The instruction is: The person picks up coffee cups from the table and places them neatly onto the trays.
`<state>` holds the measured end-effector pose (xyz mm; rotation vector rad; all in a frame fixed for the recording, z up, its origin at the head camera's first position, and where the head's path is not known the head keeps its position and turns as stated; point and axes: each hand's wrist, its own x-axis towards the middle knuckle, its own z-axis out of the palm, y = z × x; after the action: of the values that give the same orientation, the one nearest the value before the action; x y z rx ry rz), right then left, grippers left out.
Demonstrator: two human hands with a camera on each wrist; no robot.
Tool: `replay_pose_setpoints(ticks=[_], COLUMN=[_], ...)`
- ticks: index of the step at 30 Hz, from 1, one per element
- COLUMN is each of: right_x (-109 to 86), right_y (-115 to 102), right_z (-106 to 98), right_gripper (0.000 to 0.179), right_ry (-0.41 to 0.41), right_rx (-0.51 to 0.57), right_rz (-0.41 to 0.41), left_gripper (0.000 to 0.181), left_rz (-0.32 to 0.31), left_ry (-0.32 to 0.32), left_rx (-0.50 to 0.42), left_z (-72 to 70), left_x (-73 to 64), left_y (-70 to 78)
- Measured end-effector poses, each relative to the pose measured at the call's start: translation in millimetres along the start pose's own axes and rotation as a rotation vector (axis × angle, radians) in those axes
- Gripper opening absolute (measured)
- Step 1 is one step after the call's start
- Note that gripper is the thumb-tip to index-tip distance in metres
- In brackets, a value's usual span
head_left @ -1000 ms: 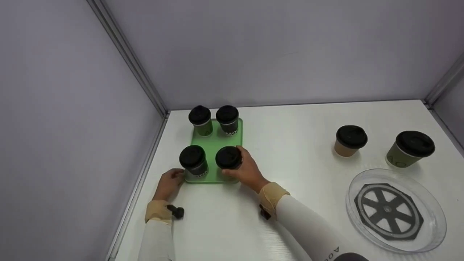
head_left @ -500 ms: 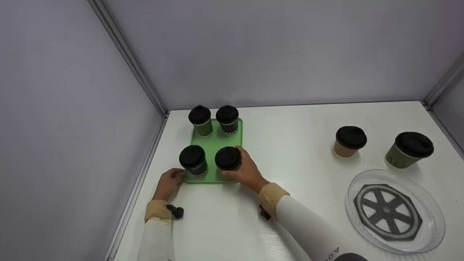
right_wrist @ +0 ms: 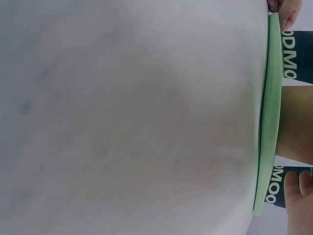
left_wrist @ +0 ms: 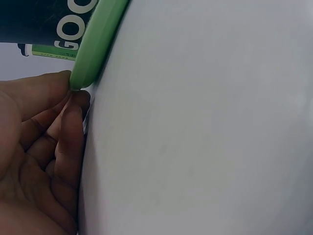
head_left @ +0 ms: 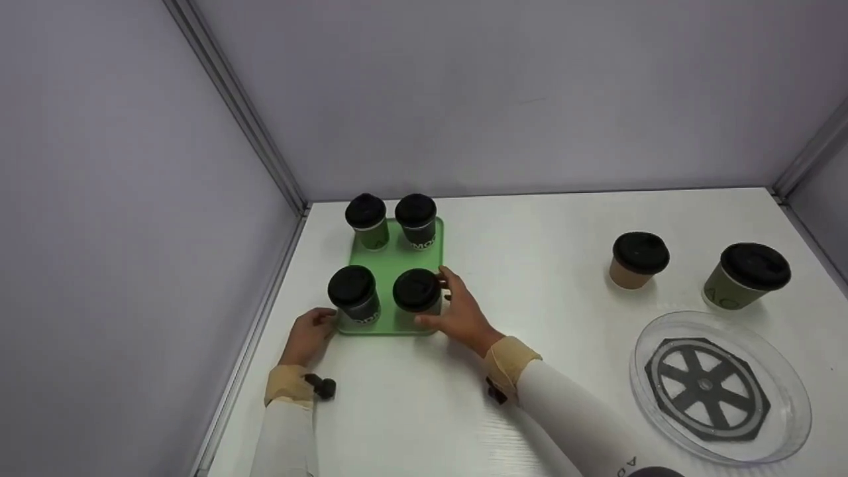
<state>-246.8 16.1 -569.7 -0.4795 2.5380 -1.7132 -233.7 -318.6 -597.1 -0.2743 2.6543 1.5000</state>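
Observation:
A green tray (head_left: 391, 265) bears several black-lidded paper cups. At its front left corner my left hand (head_left: 309, 336) pinches the rim; in the left wrist view its thumb and fingers (left_wrist: 71, 127) meet at the tray edge (left_wrist: 98, 44). A dark cup (head_left: 354, 295) stands just inside that corner. My right hand (head_left: 462, 318) is beside the brown cup (right_wrist: 296, 125) at the front right, thumb and fingers spread apart around its right side. In the right wrist view a gap shows between its fingers (right_wrist: 292, 186) and that cup. At the back stand a green cup (head_left: 371, 225) and another dark cup (head_left: 417, 222).
To the right on the white table stand a small brown cup (head_left: 636, 262) and a larger green cup (head_left: 742, 278), both lidded. In front of them lies a round clear dish (head_left: 798, 411) with a dark wheel-like pattern. Grey walls border the table at the left and back.
My right hand has loosened from the front right cup and drawn slightly right, its fingers spreading. That cup stays on the tray. The left hand keeps its place at the corner.

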Motion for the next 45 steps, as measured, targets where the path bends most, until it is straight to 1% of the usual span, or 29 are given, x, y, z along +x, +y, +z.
replay_pose_setpoints(ticks=[4,8,13,18,21,26,31,34,36,39,43,45], right_x=[-5.6,-11.9,-20.7,-30.5,-36.5,-47.0,-59.7,-70.2,-77.7,-90.7,-111.4,-121.0], right_y=[0.7,0.7,-1.1,-1.6,-1.2,-3.1,-5.1,-5.6,-6.7,-12.8,-25.5,-23.2], right_z=[-9.8,-21.4,-36.6,-56.4,-70.7,-95.9,-123.2,-144.1,-158.4,-177.7,-200.6,-213.4], right_gripper=[0.106,0.105,0.103,0.104,0.104,0.101,0.096,0.095,0.094,0.091,0.086,0.084], right_ry=[0.014,0.022,0.037,0.056,0.085,0.159,0.241,0.307,0.357,0.425,0.505,0.548], right_rx=[0.001,-0.014,-0.019,-0.016,-0.019,-0.019,0.008,0.035,0.049,0.074,0.022,-0.022], right_rz=[-0.047,-0.051,-0.043,-0.069,-0.093,-0.143,-0.197,-0.205,-0.205,-0.203,-0.186,-0.188], left_gripper=[0.023,0.022,0.023,0.025,0.025,0.026,0.026,0.027,0.028,0.028,0.029,0.030], left_rz=[0.013,0.026,0.025,0.014,0.002,0.003,0.007,-0.001,0.006,0.007,0.007,0.002], left_ry=[0.004,0.011,0.022,0.012,0.004,0.013,0.012,0.001,-0.004,-0.007,-0.011,-0.028], left_rx=[-0.010,-0.017,-0.012,-0.013,-0.009,0.039,0.043,0.050,0.051,0.047,0.060,0.034], left_z=[1.2,1.8,1.8,1.2,1.6,1.9,1.8,1.7,0.7,-1.2,-2.1,-1.1], left_x=[-0.1,0.5,-0.1,-1.3,-0.6,0.3,-1.3,-1.4,-0.9,-1.4,-1.7,-1.5], left_y=[1.4,2.1,2.0,4.4,5.0,2.8,3.8,3.9,3.1,2.4,4.0,5.5])
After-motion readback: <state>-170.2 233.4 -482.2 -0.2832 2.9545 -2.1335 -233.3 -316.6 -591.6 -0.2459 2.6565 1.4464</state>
